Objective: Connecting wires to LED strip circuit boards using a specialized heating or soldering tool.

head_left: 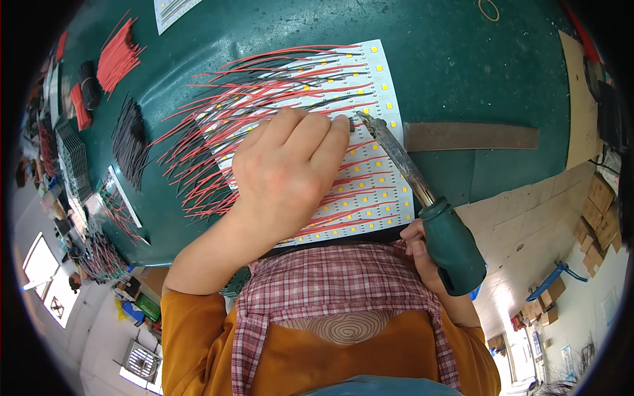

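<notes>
A white LED board (389,86) with yellow chips lies on the green table, with many red wires (198,122) and black wires (247,78) soldered to it and fanning leftward. My left hand (287,168) rests over the board's middle, its fingers closed in a pinch. A short dark wire end (352,124) shows at the fingertips; the rest is under the hand. In my right hand (422,254) is a soldering iron (452,247) with a green handle. Its tip touches or nearly touches the board just right of the left fingertips.
Loose red wires (119,59) and black wires (132,145) lie in piles at the left. A flat brown strip (472,136) extends right from the board. Another white board (173,13) lies at the far edge, and a rubber band (489,10) at the far right.
</notes>
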A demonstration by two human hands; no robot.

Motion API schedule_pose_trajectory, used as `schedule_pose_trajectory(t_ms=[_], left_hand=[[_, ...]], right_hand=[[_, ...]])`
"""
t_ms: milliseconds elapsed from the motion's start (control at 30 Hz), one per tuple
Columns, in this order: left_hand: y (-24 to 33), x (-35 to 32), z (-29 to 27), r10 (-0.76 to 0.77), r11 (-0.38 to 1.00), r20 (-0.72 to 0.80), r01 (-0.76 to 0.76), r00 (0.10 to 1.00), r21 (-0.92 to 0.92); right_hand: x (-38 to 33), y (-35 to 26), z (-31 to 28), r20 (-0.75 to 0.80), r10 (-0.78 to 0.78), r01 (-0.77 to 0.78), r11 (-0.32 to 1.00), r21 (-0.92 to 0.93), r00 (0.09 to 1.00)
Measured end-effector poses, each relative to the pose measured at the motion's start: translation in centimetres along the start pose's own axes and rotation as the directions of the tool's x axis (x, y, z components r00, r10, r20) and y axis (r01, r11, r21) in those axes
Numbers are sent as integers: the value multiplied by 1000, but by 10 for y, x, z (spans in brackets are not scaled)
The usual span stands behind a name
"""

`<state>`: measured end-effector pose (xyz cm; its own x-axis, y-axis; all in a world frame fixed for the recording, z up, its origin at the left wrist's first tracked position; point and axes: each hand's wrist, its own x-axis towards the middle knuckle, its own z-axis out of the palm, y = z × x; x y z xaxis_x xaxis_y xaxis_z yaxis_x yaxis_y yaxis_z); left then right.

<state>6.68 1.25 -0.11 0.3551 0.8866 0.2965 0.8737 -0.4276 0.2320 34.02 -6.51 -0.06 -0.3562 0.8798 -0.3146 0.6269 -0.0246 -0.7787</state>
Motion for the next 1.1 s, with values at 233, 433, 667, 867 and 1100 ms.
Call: schedule_pose_trajectory(t_ms=[233,433,667,867,1100], left_hand=[[-1,1,3,11,1000,-11,-10,1000,21],[1,1,3,12,999,4,-13,1000,49],[2,2,2,18,998,7,-18,1000,65],[3,3,2,4,997,15,-5,1000,75],[-5,7,3,-10,997,-82,4,997,-77]], right_hand=[[-7,8,4,76,-51,44,995,92,996],[-9,9,1,71,28,-36,994,104,997],[6,-10,-13,123,-117,104,989,110,985],[-3,1,2,-61,-63,66,996,54,996],[4,-5,-11,-18,-120,119,993,-22,993]])
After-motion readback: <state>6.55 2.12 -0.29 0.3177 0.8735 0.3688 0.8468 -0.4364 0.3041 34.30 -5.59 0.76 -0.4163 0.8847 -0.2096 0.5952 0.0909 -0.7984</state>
